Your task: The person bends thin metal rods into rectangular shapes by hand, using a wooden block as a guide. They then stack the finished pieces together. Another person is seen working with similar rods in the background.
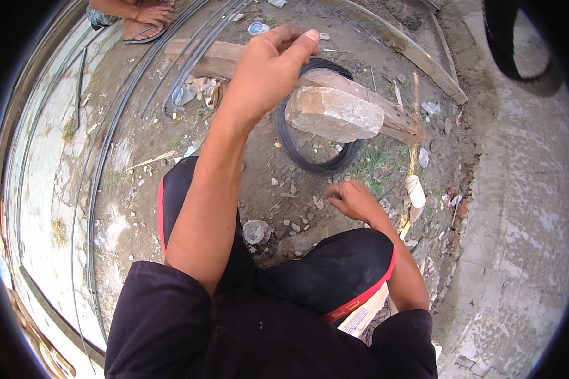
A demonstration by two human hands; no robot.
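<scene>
Wire coil (311, 163) lies just ahead of right hand (355, 201), fingers half-open, seemingly empty. Left hand (267, 68) near coil's far rim, fingers almost pinched; can't tell if holding anything.

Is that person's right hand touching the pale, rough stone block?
No, a curve of dark coiled wire shows between the right hand and the stone block.

Clock centred on middle of view. Wire coil (325, 168) at 1; stone (335, 114) overlapping it. Beam (398, 117) behind stone, running from 11 to 2. Left hand (278, 54) at 12, in front of beam. Right hand (354, 201) between 3 and 4, just nearer than coil. Metal rods (99, 170) along 8 to 11. Co-worker's foot (140, 30) near 11, beyond rods. Concrete strip (518, 221) at 3 to 4.
</scene>
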